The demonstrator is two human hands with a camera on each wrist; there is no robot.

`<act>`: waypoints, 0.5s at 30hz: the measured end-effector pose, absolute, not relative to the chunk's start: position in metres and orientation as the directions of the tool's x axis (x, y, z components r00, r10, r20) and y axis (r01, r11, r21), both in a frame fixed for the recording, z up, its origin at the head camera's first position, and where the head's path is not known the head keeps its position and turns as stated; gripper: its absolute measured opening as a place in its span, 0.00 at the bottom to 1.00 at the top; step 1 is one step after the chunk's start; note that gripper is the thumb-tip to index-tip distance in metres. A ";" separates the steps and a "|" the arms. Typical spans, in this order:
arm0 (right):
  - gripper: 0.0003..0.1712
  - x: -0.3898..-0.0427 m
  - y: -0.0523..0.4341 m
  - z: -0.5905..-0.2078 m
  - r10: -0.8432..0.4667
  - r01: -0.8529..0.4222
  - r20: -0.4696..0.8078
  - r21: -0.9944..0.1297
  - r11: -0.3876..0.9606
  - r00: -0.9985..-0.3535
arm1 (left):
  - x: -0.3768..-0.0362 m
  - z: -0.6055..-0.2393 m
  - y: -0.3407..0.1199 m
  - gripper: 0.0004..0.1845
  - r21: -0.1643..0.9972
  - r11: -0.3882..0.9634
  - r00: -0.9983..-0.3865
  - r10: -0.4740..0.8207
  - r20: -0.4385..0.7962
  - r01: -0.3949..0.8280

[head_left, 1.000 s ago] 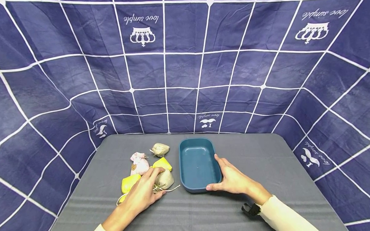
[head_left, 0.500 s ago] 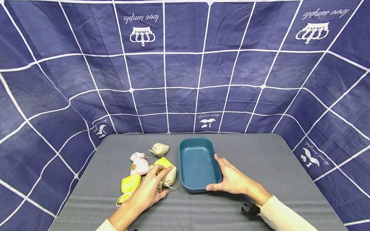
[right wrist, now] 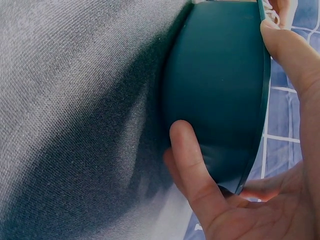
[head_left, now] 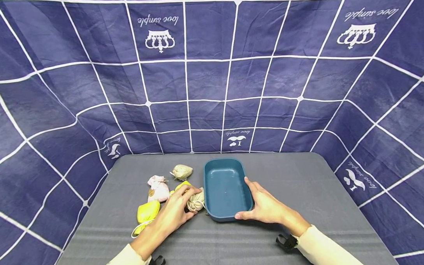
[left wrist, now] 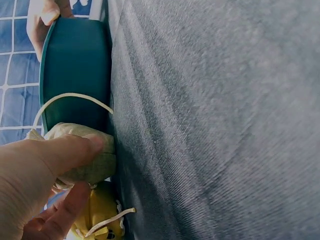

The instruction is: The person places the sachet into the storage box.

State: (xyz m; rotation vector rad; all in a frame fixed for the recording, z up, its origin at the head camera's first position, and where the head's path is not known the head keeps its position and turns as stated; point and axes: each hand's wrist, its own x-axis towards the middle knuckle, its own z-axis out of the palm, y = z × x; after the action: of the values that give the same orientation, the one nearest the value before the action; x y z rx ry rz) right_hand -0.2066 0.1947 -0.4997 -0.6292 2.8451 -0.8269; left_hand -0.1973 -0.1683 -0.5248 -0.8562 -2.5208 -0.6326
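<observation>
A teal rectangular tray (head_left: 213,212) stands empty on the grey table. My right hand (head_left: 265,205) holds its right wall (right wrist: 220,90), thumb on the rim and fingers curled against the outer side. My left hand (head_left: 176,212) grips a beige drawstring pouch (head_left: 196,202) raised a little, right beside the tray's left wall (left wrist: 75,65); thumb and fingers pinch that pouch (left wrist: 80,155). Behind it lies a yellow pouch (head_left: 180,185), also visible under the fingers in the left wrist view (left wrist: 100,215).
More pouches lie left of the tray: a pink one (head_left: 158,189), a second beige one (head_left: 182,171) farther back, and another yellow one (head_left: 147,212) near my left wrist. A navy grid-patterned cloth (head_left: 210,70) walls the table on three sides.
My left hand took hold of the beige pouch, lifted it off the table and carried it right to the tray's left wall. The right hand stayed on the tray.
</observation>
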 end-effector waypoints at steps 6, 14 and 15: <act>0.85 -0.206 0.193 -0.499 -0.427 -0.366 0.010 -0.534 0.762 -0.904 | -0.199 -0.525 -0.167 0.43 0.279 0.730 -0.751 0.461 0.473 0.623; 0.85 -0.205 0.194 -0.497 -0.422 -0.363 0.014 -0.538 0.761 -0.906 | -0.198 -0.526 -0.161 0.39 0.313 0.754 -0.775 0.386 0.501 0.578; 0.85 -0.204 0.194 -0.497 -0.423 -0.365 0.016 -0.536 0.761 -0.906 | -0.199 -0.527 -0.160 0.38 0.316 0.754 -0.775 0.380 0.505 0.576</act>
State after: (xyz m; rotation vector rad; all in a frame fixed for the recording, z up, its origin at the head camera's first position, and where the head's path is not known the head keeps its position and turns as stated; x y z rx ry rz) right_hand -0.2045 0.1939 -0.4970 -0.6393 2.8482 -0.8338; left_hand -0.1987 -0.1604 -0.5270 -0.7283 -2.5383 -0.6482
